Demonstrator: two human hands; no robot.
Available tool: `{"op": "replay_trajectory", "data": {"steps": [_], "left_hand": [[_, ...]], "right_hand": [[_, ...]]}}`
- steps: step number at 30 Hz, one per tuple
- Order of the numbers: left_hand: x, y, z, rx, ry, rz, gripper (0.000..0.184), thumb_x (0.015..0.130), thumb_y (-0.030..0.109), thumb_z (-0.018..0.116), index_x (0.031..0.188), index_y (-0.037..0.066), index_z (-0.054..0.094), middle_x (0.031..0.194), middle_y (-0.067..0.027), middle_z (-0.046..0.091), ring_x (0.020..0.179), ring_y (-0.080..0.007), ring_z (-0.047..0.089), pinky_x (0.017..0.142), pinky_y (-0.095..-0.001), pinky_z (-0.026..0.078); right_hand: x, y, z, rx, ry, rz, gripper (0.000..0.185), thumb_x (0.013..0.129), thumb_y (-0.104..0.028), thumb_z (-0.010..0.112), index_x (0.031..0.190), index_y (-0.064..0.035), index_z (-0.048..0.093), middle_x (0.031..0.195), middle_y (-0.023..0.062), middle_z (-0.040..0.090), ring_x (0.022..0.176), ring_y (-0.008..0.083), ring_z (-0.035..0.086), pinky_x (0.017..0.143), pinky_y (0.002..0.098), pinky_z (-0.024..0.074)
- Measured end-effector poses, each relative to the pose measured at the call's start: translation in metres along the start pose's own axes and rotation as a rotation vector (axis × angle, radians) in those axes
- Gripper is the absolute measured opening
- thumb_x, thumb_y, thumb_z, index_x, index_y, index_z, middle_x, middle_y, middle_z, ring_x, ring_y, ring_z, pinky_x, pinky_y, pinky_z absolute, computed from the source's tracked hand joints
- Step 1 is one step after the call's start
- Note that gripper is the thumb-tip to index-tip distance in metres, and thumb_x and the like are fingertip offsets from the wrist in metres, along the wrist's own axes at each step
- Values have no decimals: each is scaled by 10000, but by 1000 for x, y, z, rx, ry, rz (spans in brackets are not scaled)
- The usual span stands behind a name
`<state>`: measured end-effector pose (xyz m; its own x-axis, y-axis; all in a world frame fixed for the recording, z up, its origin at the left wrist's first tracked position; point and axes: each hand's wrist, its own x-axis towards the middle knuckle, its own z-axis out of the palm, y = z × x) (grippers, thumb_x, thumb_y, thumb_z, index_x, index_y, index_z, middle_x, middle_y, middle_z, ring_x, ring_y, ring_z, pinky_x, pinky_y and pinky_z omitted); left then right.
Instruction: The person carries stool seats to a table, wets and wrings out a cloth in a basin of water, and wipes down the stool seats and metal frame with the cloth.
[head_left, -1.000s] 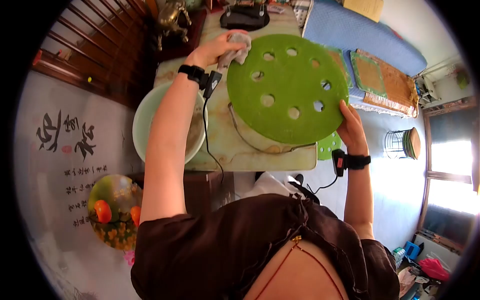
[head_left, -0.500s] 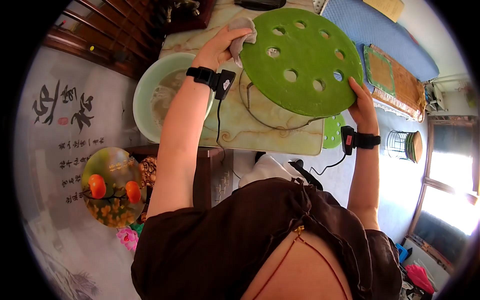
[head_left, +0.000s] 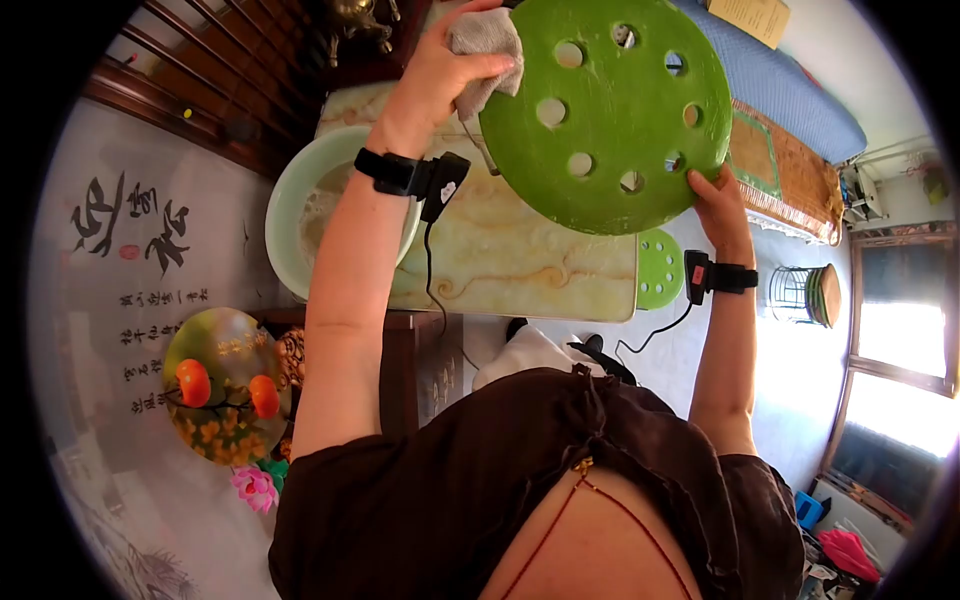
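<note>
A round green stool seat (head_left: 610,125) with several holes is held up tilted over the marbled table (head_left: 530,275). My left hand (head_left: 435,80) is closed on a grey cloth (head_left: 488,62) at the seat's left edge. My right hand (head_left: 722,208) grips the lower right rim, thumb on the top face. Part of a thin metal leg frame shows under the seat on the left; the rest is hidden behind it. Below my left forearm a pale green basin (head_left: 283,215) holds cloudy water.
Another green stool with holes (head_left: 660,270) is beyond the table's right corner. Further right stand stacked stools (head_left: 828,296). A brass figure (head_left: 362,22) sits at the table's far left. A blue-covered bed (head_left: 800,95) is at the upper right. Black cables hang from both wrist straps.
The stool seat has moved up and turned, its holes shifted round. My left hand has gone up along the edge with the cloth. The metal ring beneath is now mostly hidden.
</note>
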<state>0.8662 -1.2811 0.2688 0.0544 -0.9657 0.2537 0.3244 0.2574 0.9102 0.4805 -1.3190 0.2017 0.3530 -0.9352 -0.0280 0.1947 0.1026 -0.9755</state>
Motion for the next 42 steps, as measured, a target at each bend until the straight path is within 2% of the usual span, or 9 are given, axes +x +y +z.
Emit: {"op": "replay_trajectory", "data": {"steps": [2,6,12,25,27,28,31,34,42], "left_hand": [[1,-5,5,368,-89,231,575,726,-16,699,1275,78,553,1164,-60,614,1059,-178,595,925,-315,486],[-20,-12,29,512,-112,298,645,649,-21,696,1272,77,560,1247,-68,583,1164,-181,536,1020,-309,401],[-35,-10,39,554,-197,231,634,645,-29,672,1260,76,559,1248,-69,590,1160,-174,548,1009,-303,403],[-89,-51,43,695,-276,131,605,634,-97,719,1187,97,566,1136,-67,638,1023,-219,612,896,-291,459],[-89,-44,45,720,-297,92,593,629,-94,726,1169,91,564,1118,-65,630,1012,-227,606,888,-297,460],[-89,-41,46,746,-302,63,582,623,-91,732,1151,85,562,1101,-64,623,1001,-235,599,880,-302,460],[-91,-42,51,861,-279,187,588,608,-83,744,1140,88,561,1065,-72,594,989,-264,579,873,-316,456],[-100,-44,82,938,-171,300,616,601,-74,750,1159,95,553,1040,-94,571,971,-304,557,848,-351,461],[-99,-98,183,1252,-80,651,466,604,-51,693,1033,90,581,1015,-110,577,956,-331,550,811,-420,439]], "right_hand": [[-2,9,-2,-240,46,-1,416,865,-106,645,1247,-14,505,1105,49,631,960,152,613,832,277,492],[-9,39,-11,-307,144,182,424,807,-196,702,1184,-69,554,990,-55,626,800,33,538,664,161,378],[-18,72,-6,-130,75,324,428,893,-87,587,1293,-34,442,1192,79,570,1029,191,595,815,343,554],[-56,69,3,-96,53,442,446,905,-114,549,1341,-66,472,1200,68,592,1070,200,589,866,351,510],[-59,53,11,-541,-36,366,514,878,-132,584,1376,-116,461,1214,50,595,1083,180,576,877,346,484],[-58,61,12,-839,-59,-21,528,859,-124,606,1369,-128,469,1205,61,604,1101,167,558,873,334,477],[-60,61,10,-874,-33,-224,515,855,-120,617,1351,-98,478,1190,100,610,1088,175,565,882,331,477],[-62,56,12,-785,-51,-59,513,851,-94,618,1345,-83,476,1186,115,614,1067,180,580,879,331,486],[-64,67,2,-638,-49,-71,502,820,-105,639,1303,-62,512,1119,172,637,959,252,630,830,336,488]]}}
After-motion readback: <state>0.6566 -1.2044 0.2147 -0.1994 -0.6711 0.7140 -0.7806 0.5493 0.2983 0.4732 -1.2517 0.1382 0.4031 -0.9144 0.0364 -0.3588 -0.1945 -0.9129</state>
